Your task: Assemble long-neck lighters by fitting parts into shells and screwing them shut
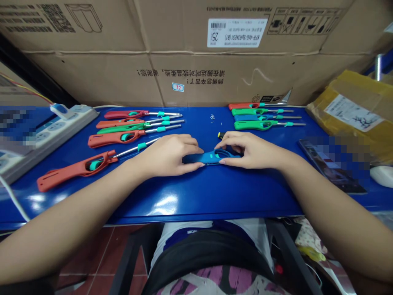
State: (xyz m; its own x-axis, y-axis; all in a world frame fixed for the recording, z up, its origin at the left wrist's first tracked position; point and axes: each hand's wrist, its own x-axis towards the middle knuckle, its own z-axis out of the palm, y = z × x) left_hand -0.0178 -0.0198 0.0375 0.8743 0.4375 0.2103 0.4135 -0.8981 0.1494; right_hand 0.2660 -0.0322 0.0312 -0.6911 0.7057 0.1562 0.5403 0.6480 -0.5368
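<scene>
Left hand [175, 153] and right hand [250, 150] both grip the blue utility lighter [201, 158], one toward each end, over the blue tabletop [211, 192]; contact with the surface cannot be told. Five lighters [106, 139] lie to the left, four other lighters [248, 117] beyond the right hand

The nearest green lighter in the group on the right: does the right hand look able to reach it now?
Probably yes: the green lighter lies just beyond the right hand, with nothing visible between them. That hand holds a blue lighter body, though, so it may need to let go first.
</scene>
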